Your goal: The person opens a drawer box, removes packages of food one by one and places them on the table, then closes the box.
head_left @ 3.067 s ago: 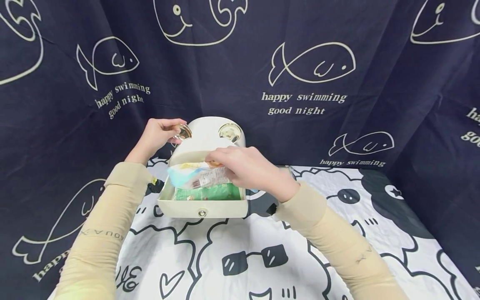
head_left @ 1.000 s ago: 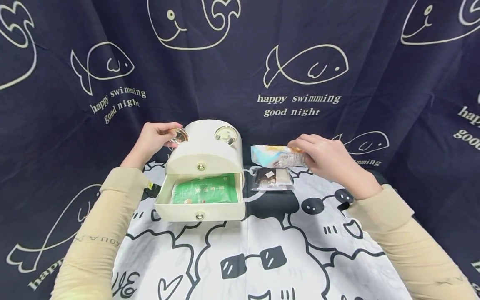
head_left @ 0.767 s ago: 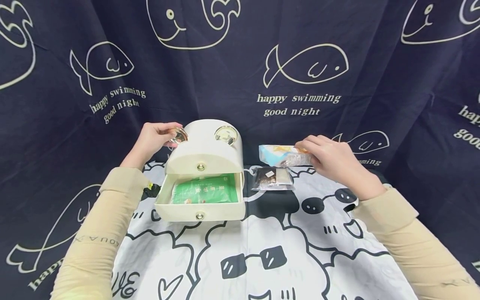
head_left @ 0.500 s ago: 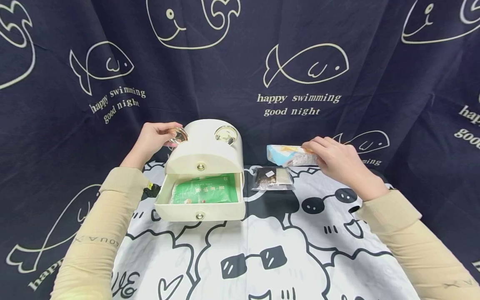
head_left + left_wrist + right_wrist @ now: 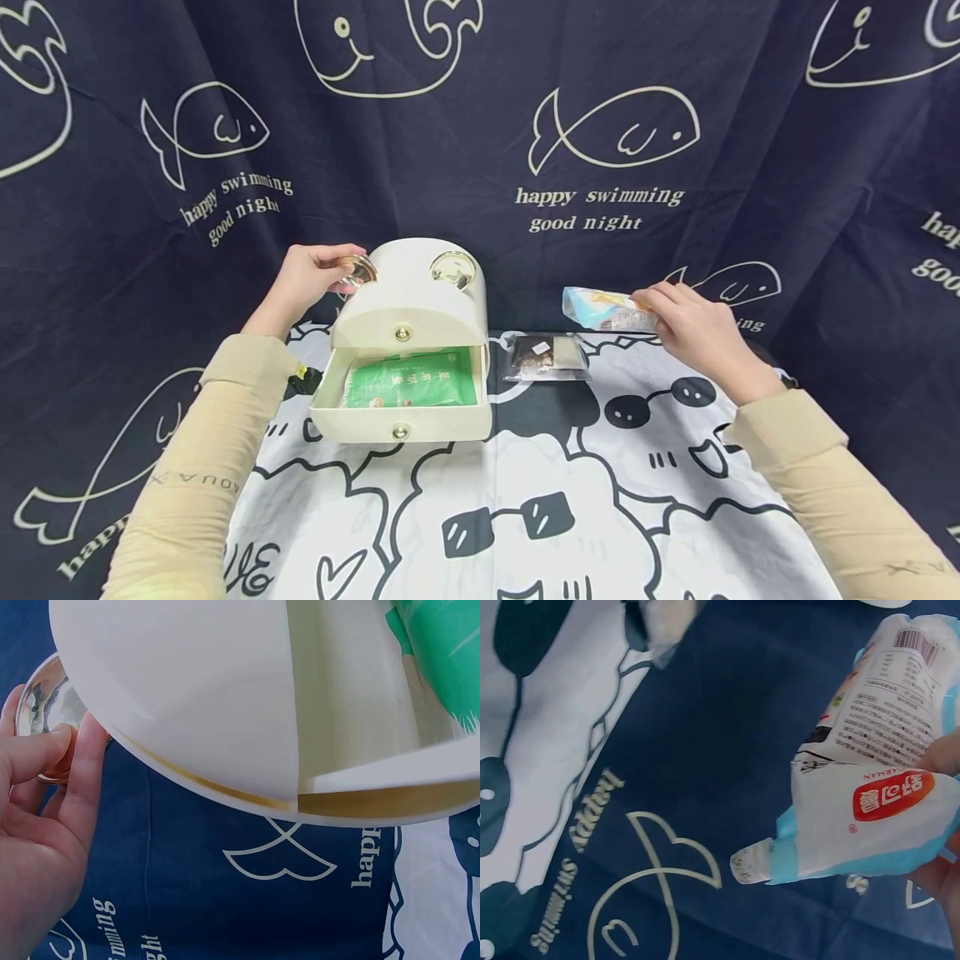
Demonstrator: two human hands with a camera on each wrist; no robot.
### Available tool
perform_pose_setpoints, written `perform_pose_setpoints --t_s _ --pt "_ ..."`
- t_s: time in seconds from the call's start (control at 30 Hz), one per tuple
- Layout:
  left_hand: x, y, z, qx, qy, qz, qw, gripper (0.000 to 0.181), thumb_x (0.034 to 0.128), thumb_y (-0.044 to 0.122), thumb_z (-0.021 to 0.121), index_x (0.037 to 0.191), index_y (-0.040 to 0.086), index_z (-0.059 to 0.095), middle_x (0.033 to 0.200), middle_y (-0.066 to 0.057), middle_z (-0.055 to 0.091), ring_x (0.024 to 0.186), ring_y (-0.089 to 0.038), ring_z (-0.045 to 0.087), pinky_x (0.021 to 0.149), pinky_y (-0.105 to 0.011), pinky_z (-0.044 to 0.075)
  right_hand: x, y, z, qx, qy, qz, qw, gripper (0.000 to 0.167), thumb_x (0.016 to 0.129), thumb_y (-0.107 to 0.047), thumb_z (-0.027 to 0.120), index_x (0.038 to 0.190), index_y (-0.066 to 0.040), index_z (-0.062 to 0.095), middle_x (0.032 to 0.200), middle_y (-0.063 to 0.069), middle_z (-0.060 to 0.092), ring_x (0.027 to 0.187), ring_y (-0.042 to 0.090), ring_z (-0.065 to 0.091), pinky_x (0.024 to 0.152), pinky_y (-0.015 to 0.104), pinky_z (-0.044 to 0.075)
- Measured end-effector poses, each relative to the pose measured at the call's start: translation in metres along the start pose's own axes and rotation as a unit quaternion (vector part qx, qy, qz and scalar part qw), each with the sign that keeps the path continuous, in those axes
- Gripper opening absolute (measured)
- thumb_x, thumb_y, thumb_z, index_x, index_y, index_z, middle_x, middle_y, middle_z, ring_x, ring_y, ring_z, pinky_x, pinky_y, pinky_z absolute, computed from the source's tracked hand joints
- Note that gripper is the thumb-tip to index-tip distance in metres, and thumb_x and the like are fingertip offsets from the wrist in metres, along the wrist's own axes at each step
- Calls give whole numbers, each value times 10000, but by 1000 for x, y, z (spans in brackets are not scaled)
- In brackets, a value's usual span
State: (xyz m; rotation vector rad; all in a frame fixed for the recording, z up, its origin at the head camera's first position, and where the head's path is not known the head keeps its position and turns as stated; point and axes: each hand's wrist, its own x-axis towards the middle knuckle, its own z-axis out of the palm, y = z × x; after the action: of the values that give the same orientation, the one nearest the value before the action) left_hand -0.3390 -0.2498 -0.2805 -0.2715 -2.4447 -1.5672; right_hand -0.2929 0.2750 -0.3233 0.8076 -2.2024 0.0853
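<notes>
Nearest to me are my two beige sleeves (image 5: 180, 467), stretched forward on both sides over the tabletop (image 5: 517, 479), which is white and printed with black outlines of fluffy faces in dark glasses. A little further stands the drawer (image 5: 442, 425), pulled out toward me, with a round gold knob (image 5: 401, 432) on its front. Inside it lies a green packet (image 5: 412, 382) with pale characters. To the right of the drawer, a flat clear packet (image 5: 536, 358), part dark and part whitish, rests on the tabletop.

Behind the drawer rises the rounded body of the white box (image 5: 408, 312), and on its upper corners sit two gold discs. My left hand (image 5: 302, 279) holds the left gold disc (image 5: 362, 271): the thumb lies on the shiny face and the fingers are bent around it, with only the disc between. The right gold disc (image 5: 453, 271) is free.

Well to the right of the box, my right hand (image 5: 693, 325) pinches one end of the white and light blue bag (image 5: 600, 308), fingers and thumb closed on it. This bag carries a red oval label and small print. It is beyond the flat packet; whether its lower edge touches anything, I cannot tell.

Furthest is the dark blue curtain (image 5: 465, 167), with fish drawings and the words "happy swimming good night".
</notes>
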Motion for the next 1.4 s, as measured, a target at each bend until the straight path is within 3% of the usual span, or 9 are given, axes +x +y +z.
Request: perform_pose_setpoints --t_s 0.13,0.3,0.5,0.73,0.97,1.4 --pt "0 1 0 1 18 -24 10000 296 871 -83 585 1133 23 671 1109 -164 666 857 -145 668 671 -298 608 -10 8 8 -26 125 32 9999 455 681 50 541 1090 -137 614 972 31 619 799 261 572 356 410 383" --pt "-1 1 0 -29 27 13 10000 292 870 -75 592 1134 22 672 1050 -83 694 840 -126 671 663 -288 608 -24 18 20 -96 249 31 9996 456 683 33 549 1104 -127 621 1008 60 623 841 284 583 339 446 391" --pt "-1 0 -1 -89 29 15 10000 289 871 -73 594 1133 21 673 1030 -52 700 845 -149 676 657 -285 607 -38 30 34 -137 336 -49 9993 452 691 19 535 1110 -126 625 988 49 629 836 283 581 309 422 355" --pt "-1 2 0 -87 22 -9 10000 293 872 -76 593 1142 8 666 1105 -155 669 835 -118 673 665 -290 608 -55 41 50 -256 291 -21 9992 456 687 13 563 1116 -128 624 992 46 625 831 291 568 309 397 348" --pt "-1 2 1 -76 5 -28 10000 295 878 -75 585 1153 2 658 1148 -210 638 870 -163 673 671 -287 607 -72 53 61 -251 294 -21 9992 441 712 13 521 1118 -120 628 1035 54 629 842 297 561 325 413 368" --pt "0 0 1 -70 19 3 10000 288 872 -74 594 1141 2 664 1096 -173 669 797 -93 675 661 -287 607 -102 65 86 -444 -150 54 9989 516 673 70 578 1145 -139 589 1093 83 598 917 332 538 306 420 359"
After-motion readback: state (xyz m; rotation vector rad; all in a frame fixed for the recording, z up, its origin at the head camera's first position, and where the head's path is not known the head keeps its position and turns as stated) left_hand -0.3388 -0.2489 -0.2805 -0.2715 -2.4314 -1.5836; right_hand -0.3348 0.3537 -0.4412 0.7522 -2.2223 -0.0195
